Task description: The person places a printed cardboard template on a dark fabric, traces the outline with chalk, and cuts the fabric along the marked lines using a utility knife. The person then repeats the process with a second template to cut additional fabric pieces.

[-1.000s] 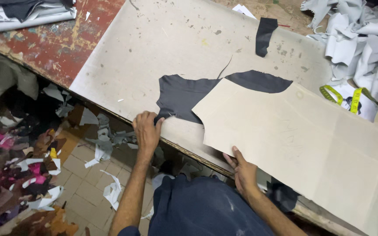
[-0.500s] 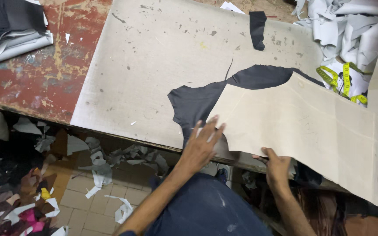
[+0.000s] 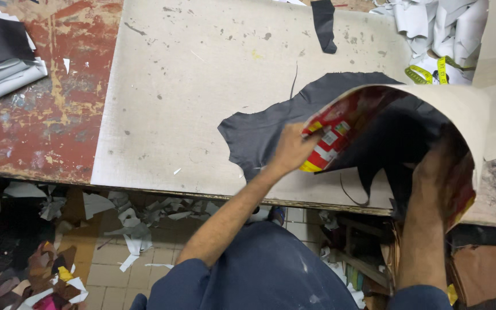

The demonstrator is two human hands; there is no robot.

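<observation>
- The left hand pinches the near edge of a curled beige cardboard sheet, whose underside shows red and yellow package print
- The right hand grips the sheet's lower right edge, fingers closed around it
- A dark grey irregular leather piece lies flat beneath on the pale speckled cutting board
- A yellow measuring tape sits near white scraps
</observation>
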